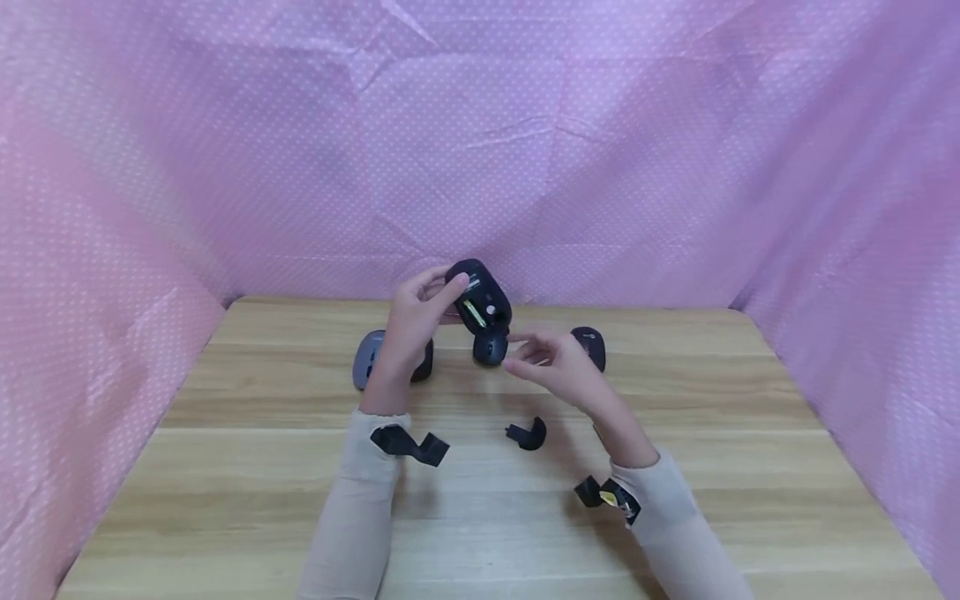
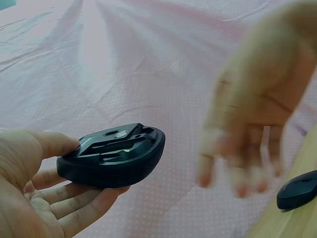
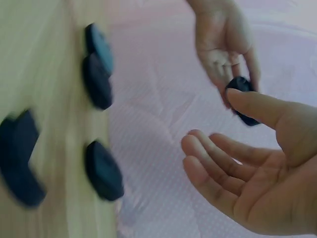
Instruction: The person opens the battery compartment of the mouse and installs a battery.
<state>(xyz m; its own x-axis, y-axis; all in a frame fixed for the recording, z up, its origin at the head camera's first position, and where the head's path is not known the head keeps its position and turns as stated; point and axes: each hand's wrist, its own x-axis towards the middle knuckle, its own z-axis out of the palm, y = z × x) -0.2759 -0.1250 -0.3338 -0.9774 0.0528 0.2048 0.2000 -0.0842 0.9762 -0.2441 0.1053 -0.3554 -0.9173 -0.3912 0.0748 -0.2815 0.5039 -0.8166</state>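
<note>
My left hand point(image 1: 416, 321) grips a black computer mouse point(image 1: 491, 293) by one end, thumb on its underside and fingers beneath. The underside faces up toward me, and its battery compartment is uncovered, with a yellow-green battery point(image 1: 474, 314) lying inside. Just right of that mouse is my right hand point(image 1: 558, 367), its fingers loosely bent and apart, nothing between them in the right wrist view. It looks blurred in the left wrist view. Below it on the table lies a black curved piece with a tab point(image 1: 529, 434), apparently the mouse's cover.
A small dark mouse point(image 1: 490, 348) sits on the wooden table point(image 1: 480, 517) beneath the held one. Farther right stands another black mouse point(image 1: 590, 347). At left, a grey mouse point(image 1: 366, 358) and a black one point(image 1: 424, 365) are partly hidden by my left arm. Pink dotted cloth point(image 1: 480, 150) hangs around the table.
</note>
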